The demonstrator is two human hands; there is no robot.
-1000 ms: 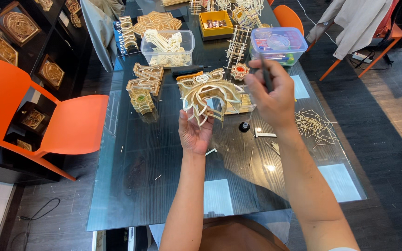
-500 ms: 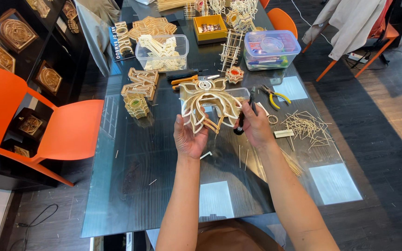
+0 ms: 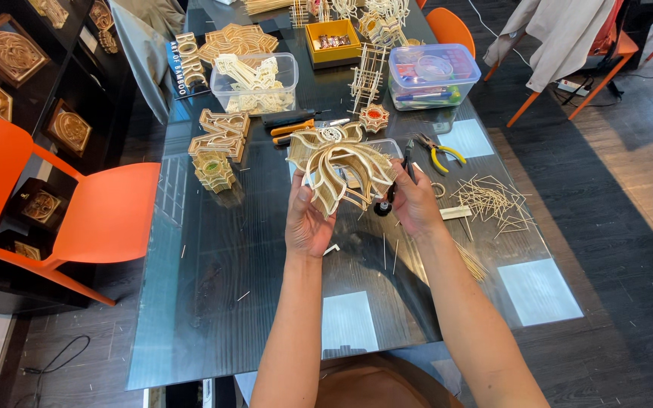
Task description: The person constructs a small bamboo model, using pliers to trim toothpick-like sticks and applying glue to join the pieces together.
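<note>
While the left hand (image 3: 307, 223) cups up from underneath, fingers curled and thumb pressed against the lower left edge, it carries the curved bamboo-strip lattice piece (image 3: 339, 162) in the air above the glass tabletop (image 3: 213, 264). Over on the other side, the right hand (image 3: 416, 202) is closed around a dark-handled tool (image 3: 387, 198), its black butt end poking down below the palm, and the fingertips of that hand meet the lattice's right edge. So the piece sits between the two hands, just above and ahead of them, tilted toward the camera. It looks light and airy, all thin bent ribs with open gaps, springy rather than rigid, and likely easy to crack if squeezed across the loops; the thicker outer rim, where the left thumb already sits, seems the safest place to grip. Moving outward: yellow-handled pliers (image 3: 441, 153) lie just past the right hand, and a scatter of thin bamboo sticks (image 3: 493, 202) spreads beside them. An orange-handled utility knife (image 3: 296, 128) rests behind the piece, stacked lattice blocks (image 3: 217, 147) stand to the left, and clear plastic tubs (image 3: 255, 81) sit farther back. An orange chair (image 3: 77, 204) waits at the table's left.
</note>
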